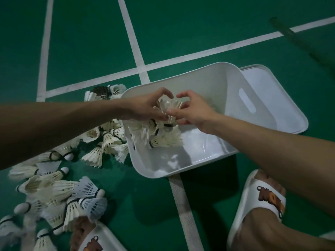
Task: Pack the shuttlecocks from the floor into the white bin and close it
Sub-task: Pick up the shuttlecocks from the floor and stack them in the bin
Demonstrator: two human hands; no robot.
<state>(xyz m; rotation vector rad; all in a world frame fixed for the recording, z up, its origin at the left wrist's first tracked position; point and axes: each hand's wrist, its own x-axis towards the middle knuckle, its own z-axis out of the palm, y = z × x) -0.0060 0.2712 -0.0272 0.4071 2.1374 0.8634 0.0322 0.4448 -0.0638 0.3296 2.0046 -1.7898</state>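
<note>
Shuttlecocks (167, 107): a bunch gripped by left hand (146, 107) and right hand (192, 111) together, over the white bin (208, 149).
Bin: open, part-filled at its left wall.
Lid (275, 98): behind the bin.
Floor pile (59, 185): left of bin.
Slippers (261, 201): near edge.

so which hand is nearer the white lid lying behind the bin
Right. The right hand is over the bin's middle, on the side towards the lid. The left hand is over the bin's left edge, farther away.

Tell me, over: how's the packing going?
Both hands, left hand and right hand, holding shuttlecocks over bin. Pile on floor. Lid off.
</note>
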